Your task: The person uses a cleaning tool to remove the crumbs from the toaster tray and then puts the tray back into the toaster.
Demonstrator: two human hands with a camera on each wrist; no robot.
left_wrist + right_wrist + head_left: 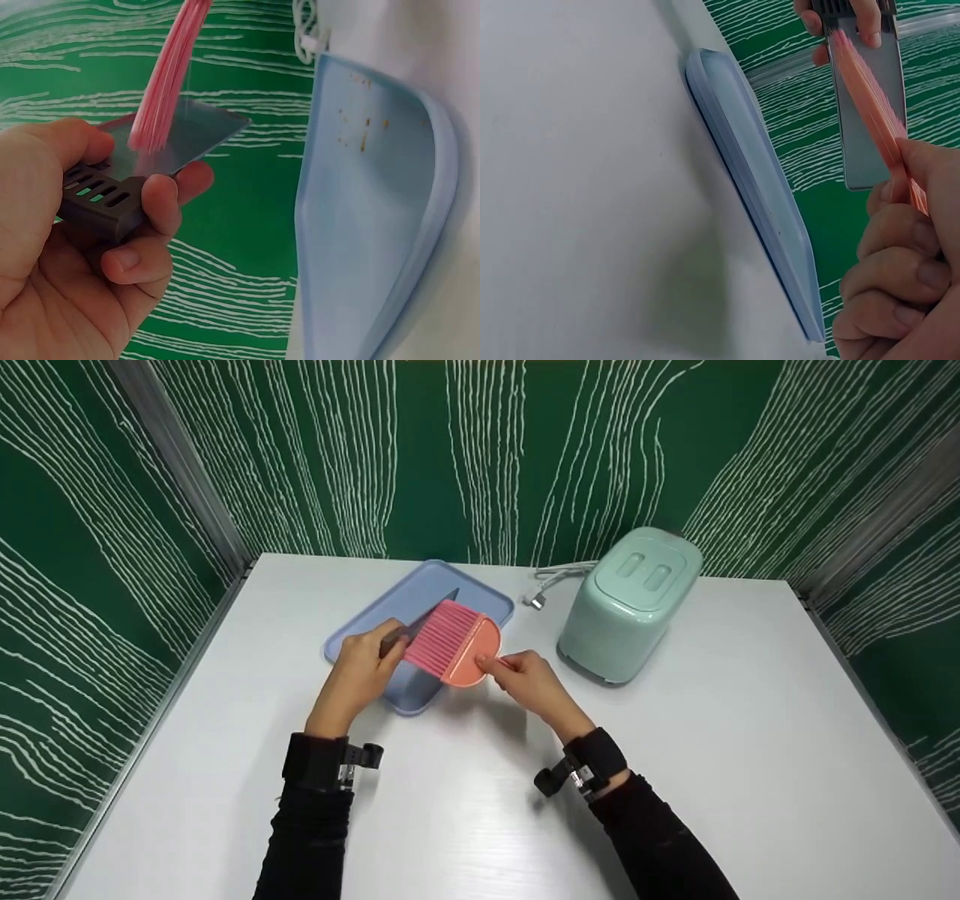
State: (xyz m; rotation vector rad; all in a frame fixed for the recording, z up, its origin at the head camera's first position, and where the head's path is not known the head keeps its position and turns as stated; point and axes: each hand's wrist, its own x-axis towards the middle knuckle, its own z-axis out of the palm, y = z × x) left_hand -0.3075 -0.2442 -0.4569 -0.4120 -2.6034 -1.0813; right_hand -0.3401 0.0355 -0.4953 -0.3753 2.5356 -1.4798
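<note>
My left hand [358, 669] grips the dark grey slotted handle [101, 201] of a crumb tray, a flat metal plate [206, 135] with a thin rim. Between thumb and curled fingers, my right hand [531, 681] pinches a small brush [475, 654] with an orange half-round head and pink bristles. In the left wrist view the bristle ends come down at the plate, near the left thumb. Both things are held up over a light blue tray [367, 619] on the table. Brown crumbs [366, 133] lie scattered in that blue tray.
A mint green toaster [626, 607] stands on the white table [720, 750], right of the blue tray. Its pale cord and plug [537, 601] lie at the back. Green walls [420, 457] with white wavy lines enclose the table behind and at both sides.
</note>
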